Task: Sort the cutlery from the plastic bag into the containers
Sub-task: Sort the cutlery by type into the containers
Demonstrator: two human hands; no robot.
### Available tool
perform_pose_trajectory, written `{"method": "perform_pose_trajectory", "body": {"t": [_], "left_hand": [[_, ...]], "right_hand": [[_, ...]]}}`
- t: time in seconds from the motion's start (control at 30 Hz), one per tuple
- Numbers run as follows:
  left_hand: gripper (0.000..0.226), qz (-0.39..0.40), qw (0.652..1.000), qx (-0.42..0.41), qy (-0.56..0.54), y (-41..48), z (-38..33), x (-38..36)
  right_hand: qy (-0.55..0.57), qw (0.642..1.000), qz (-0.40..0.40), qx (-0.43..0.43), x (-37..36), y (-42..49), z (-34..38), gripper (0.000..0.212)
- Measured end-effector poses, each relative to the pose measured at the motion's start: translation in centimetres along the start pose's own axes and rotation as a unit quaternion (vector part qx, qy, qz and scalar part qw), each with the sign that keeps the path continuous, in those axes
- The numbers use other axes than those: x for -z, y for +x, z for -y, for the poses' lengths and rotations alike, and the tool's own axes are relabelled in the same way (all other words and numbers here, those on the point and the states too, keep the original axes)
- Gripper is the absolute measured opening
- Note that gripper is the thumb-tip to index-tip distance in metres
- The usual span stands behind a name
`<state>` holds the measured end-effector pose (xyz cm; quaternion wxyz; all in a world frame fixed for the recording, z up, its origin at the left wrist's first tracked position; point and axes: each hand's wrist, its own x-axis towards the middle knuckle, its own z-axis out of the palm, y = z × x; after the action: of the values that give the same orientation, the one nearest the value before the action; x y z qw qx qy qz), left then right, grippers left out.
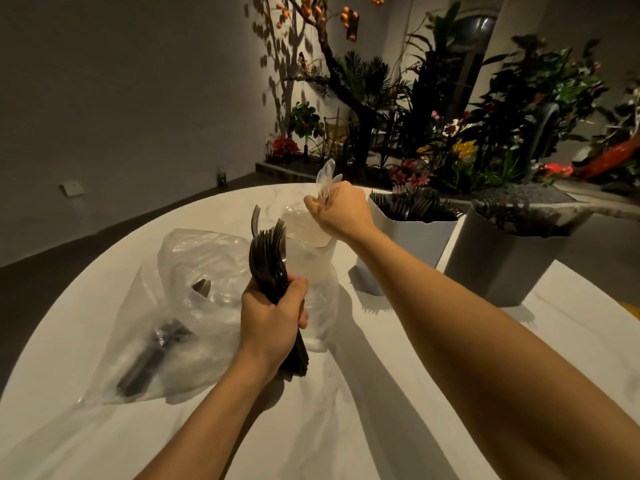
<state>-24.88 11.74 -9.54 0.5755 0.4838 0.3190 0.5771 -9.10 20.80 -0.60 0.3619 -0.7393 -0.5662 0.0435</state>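
left hand (273, 313) fists black forks (268, 258) at centre; right hand (337, 211) lifts clear spoons (327, 181) above clear container (311, 258), likely for dropping in

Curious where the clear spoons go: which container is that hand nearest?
The leftmost white container, below the right hand; it holds clear cutlery; the light grey container and dark grey container hold black cutlery.

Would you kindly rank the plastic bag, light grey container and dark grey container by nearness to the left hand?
1. plastic bag, just beside the left hand, on its left.
2. light grey container, farther right.
3. dark grey container, far right.
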Motion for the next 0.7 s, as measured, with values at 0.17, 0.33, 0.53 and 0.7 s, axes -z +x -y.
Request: {"method": "perform_pose_trajectory", "body": {"t": [0.17,0.33,0.53,0.7], "left_hand": [[0.041,0.017,1.000,-0.013,0.010,0.0,-0.1,-0.1],[0.040,0.016,1.000,-0.013,0.019,0.0,0.0,0.2],[0.043,0.016,0.999,-0.012,0.025,0.2,0.0,0.1],[0.040,0.011,0.999,-0.012,0.036,0.3,0.2,0.2]], "right_hand": [[-0.039,0.999,0.032,0.003,-1.1,-0.5,-0.2,0.046],[-0.018,1.000,0.017,0.014,-1.1,-0.8,-0.3,0.041],[-0.005,1.000,-0.002,0.011,-1.0,-0.7,-0.5,0.064],[0.018,0.996,-0.036,0.079,-1.4,-0.9,-0.3,0.059]]}}
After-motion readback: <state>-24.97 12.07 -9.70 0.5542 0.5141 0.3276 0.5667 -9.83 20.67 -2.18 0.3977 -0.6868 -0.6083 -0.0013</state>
